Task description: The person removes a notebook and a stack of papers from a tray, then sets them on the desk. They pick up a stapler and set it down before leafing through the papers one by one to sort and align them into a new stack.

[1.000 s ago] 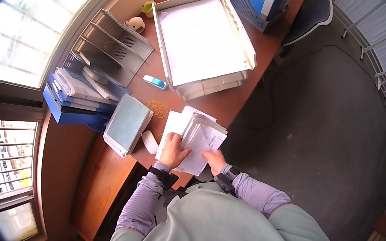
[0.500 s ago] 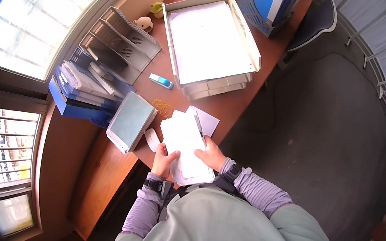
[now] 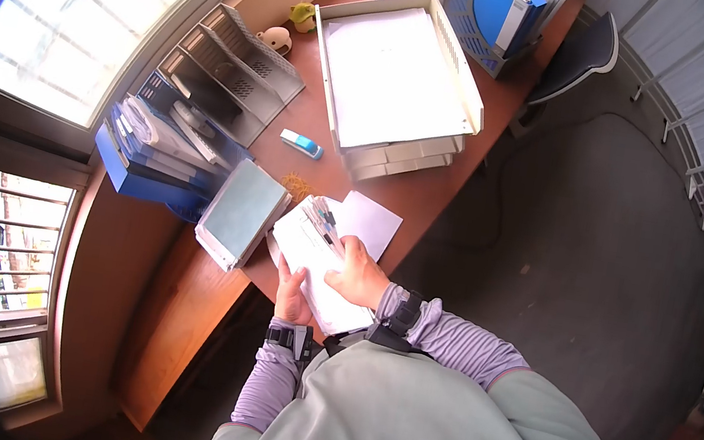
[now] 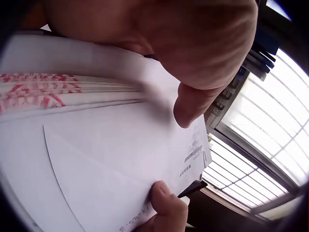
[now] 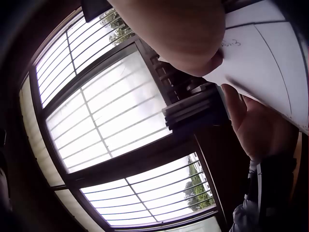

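Observation:
A thick stack of white papers is tilted between both hands, close over the desk's near edge. My left hand grips its lower left side, thumb on the top sheet. From the right, my right hand holds the stack with its thumb across the top. Small clips show among the edges at the stack's upper end in the head view. In the left wrist view, red print runs along several paper edges, and handwriting shows near the thumb of the right hand. A white sheet lies on the desk beyond the stack.
Left of the stack lies a pile topped by a grey-green cover, with yellow rubber bands just behind. Farther back are a small blue-and-white item and a paper-filled letter tray. Blue folders stand by the window.
The stack has been lifted and turned from lying on the desk, its clipped edges now showing. My right hand has moved up and left over it; the left hand has shifted slightly left and down.

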`<state>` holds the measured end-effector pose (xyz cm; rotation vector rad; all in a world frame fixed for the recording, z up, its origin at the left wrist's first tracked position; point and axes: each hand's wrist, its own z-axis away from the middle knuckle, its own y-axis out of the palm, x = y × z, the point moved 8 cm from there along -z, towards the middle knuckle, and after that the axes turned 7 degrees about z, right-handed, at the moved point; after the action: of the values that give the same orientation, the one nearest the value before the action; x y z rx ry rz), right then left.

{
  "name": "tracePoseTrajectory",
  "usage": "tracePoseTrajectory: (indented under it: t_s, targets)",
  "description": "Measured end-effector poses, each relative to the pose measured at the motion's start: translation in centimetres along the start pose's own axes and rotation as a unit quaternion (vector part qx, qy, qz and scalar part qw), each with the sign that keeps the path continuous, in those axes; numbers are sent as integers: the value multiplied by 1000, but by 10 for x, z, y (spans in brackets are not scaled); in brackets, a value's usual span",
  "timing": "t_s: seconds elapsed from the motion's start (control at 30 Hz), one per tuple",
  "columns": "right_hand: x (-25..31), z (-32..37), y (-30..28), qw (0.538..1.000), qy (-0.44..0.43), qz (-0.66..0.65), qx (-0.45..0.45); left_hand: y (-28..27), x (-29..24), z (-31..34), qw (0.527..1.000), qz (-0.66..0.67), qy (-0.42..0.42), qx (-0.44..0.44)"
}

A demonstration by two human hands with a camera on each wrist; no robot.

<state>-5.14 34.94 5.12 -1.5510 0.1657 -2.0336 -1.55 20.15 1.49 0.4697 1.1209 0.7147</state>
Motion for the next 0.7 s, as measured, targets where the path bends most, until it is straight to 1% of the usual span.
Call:
tracePoseTrajectory:
  t_s: [0.03,0.1,0.13,0.2,0.33,0.4,0.43,0.5,0.57,0.63,0.67,0.7]
  targets:
    - [-1,1,0,1000,0,1,1,-5,2,-1,1000,1,1,-1]
    - [-4,2,3,1000,14,-14,16,-23,20,-3,998,18,-67,-4]
    - [-5,4,5,1000,14,-14,16,-30,23,-3,998,19,-66,-4]
    - [-7,7,9,1000,10,1,5,-36,35,0,992,45,-120,-5]
    - [-23,2,12,1000,0,-4,-2,-25,34,7,991,38,-131,2]
    - [-43,-1,16,997,59,-56,16,-25,34,9,989,-26,-143,-15]
    - [-47,-1,16,997,59,-55,16,-23,33,9,989,-25,-142,-15]
    - [-63,0,16,987,92,-127,35,-20,35,10,984,-70,-159,-32]
    - [-78,1,20,986,86,-136,36,-10,34,11,985,-75,-154,-30]
    - [-86,6,20,981,80,-173,32,-7,35,10,985,-80,-151,-29]
    - [-91,9,20,981,80,-172,33,-5,33,8,983,-125,-135,-15]
    - [-99,11,23,959,101,-260,47,-2,31,7,978,-169,-118,-1]
